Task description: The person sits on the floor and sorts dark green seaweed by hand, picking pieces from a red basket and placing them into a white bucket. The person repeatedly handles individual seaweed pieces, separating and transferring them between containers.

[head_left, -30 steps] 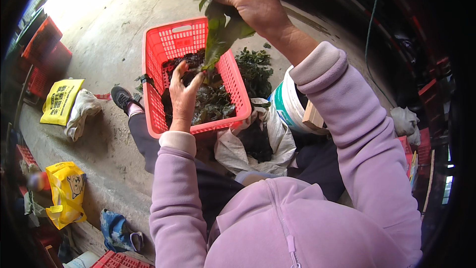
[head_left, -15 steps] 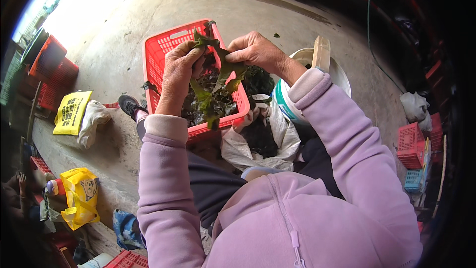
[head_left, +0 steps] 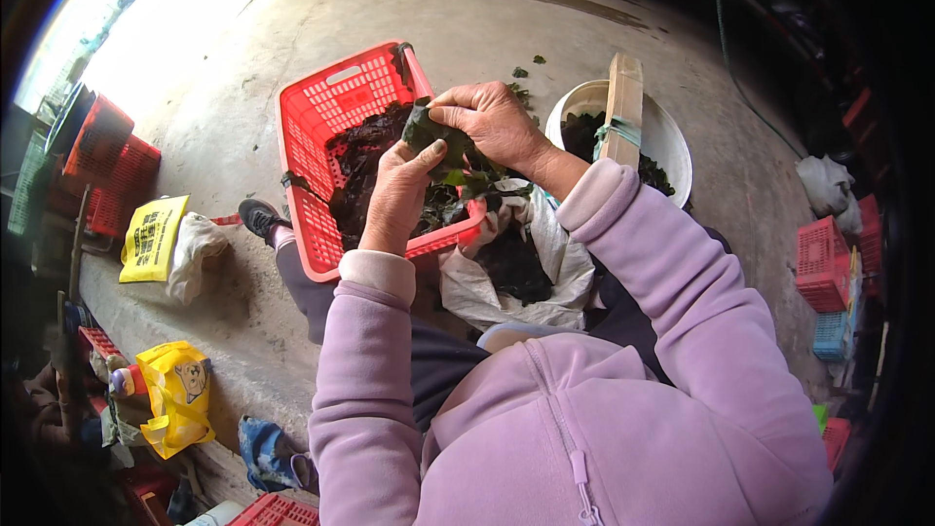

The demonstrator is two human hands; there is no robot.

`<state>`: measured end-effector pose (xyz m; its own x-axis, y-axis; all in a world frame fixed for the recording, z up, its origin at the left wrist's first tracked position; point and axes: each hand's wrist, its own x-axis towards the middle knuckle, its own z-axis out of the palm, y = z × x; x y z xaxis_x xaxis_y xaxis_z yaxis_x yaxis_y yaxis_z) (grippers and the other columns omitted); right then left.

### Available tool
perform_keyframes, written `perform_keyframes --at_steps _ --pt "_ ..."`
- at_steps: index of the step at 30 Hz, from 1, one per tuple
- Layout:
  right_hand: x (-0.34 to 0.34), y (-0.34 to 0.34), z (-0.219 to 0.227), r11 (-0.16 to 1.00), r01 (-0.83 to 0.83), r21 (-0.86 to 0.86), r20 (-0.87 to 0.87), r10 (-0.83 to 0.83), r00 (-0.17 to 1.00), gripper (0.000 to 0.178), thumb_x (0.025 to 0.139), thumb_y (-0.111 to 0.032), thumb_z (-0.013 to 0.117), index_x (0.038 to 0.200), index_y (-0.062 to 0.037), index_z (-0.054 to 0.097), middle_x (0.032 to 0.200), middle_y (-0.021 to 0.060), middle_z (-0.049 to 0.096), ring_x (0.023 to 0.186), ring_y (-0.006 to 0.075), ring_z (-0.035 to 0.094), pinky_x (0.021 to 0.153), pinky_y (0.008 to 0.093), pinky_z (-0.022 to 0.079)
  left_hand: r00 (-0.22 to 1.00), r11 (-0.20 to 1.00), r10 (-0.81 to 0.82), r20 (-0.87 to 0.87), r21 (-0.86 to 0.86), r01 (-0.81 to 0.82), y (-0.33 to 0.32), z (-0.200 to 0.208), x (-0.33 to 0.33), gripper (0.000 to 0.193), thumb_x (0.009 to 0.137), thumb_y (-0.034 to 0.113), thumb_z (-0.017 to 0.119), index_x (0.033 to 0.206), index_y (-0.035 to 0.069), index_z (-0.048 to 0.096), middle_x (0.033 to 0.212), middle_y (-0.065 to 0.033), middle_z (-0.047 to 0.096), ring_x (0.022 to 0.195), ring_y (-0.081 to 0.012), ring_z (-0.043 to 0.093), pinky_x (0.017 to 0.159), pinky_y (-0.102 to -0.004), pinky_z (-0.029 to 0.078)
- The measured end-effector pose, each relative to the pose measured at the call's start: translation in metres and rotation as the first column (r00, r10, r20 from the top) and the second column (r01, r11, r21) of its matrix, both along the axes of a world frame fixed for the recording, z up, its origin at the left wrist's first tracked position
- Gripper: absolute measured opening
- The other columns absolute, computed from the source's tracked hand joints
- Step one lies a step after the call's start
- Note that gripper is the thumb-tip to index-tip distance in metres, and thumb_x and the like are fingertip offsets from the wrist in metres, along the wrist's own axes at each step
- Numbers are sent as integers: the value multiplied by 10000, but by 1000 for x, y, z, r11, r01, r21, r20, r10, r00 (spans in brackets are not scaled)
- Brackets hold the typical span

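Over grey concrete (head_left: 487,29), dark-green leafy frond (head_left: 420,129) is being pinched at twelve o'clock by both hands (head_left: 395,191) (head_left: 499,131); tearing by overpulling is being risked.

1 yellow tote bag (head_left: 175,404) sits near 1 blue cloth (head_left: 263,453).

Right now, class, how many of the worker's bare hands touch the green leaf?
2: the left hand over the red basket, the right hand across its right rim. None seem hidden.
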<state>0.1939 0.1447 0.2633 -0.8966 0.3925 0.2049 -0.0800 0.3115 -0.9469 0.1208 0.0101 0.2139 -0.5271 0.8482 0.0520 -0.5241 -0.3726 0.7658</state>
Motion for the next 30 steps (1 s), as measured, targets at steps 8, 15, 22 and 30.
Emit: perform_keyframes --at_steps 8,15,22,30 --pt "14 30 0 621 -153 769 181 19 983 349 896 -401 511 983 -80 617 778 159 649 778 307 642 675 371 503 995 945 -82 -62 -322 58 -17 6 -4 54 826 72 633 825 29 601 610 46 470 460 -35 352 428 -201 282" --pt "-3 73 23 496 -6 869 184 -312 932 412 801 -449 627 964 -73 672 1021 173 627 1003 298 585 877 407 443 983 947 159 91 -296 -125 -39 1 -31 153 871 153 599 822 19 545 636 -47 537 491 -147 500 463 -270 416" --pt "-8 -13 -17 879 -411 -242 161 454 876 301 822 -188 663 1052 1 621 935 56 641 907 127 570 866 280 428 984 984 175 21 -38 -174 -17 32 -36 241 936 191 486 981 -33 563 816 -125 627 729 -219 618 676 -330 515" --pt "15 -8 -35 765 -311 -563 94 434 896 136 873 -132 598 884 -1 635 698 8 612 550 86 596 546 198 495 983 978 185 -4 99 -184 -35 76 -74 208 979 202 374 855 72 479 663 6 424 619 -137 402 703 -347 415"
